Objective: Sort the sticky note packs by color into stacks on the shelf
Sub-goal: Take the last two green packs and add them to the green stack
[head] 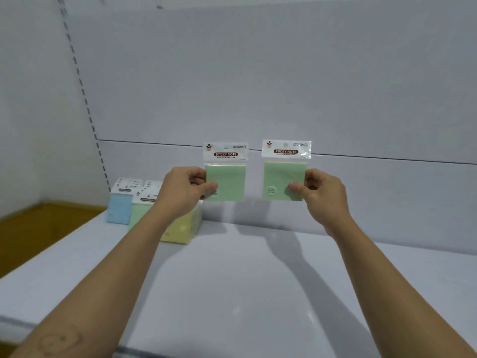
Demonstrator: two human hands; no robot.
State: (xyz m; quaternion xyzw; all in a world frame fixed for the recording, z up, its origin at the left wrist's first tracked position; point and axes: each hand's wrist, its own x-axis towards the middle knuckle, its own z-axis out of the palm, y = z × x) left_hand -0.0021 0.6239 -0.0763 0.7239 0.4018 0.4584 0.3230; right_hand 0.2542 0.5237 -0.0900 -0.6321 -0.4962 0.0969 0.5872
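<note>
My left grip (184, 191) pinched the left green pack (227, 180) by its left edge, thumb in front and fingers curled behind. My right grip (322, 195) pinched the right green pack (282, 178) by its right edge in the same way. Both sticky note packs hung upright in the air, side by side but apart, printed headers up, above the shelf (245, 280) and in front of its back panel.

At the shelf's back left stood the blue stack (120, 208), the green stack (140, 213) just beside it, and the yellow stack (180, 231), partly hidden by my left forearm. The green stack was blurred and half covered, so I could not tell how many packs it held.

I judged the packs light. The pad inside seemed stiff enough to stay flat from one edge, but the clear wrapper looked slick and the header flap floppy. Hold belonged on the pad body, not the header. Set on the green stack, glossy film might slide.
</note>
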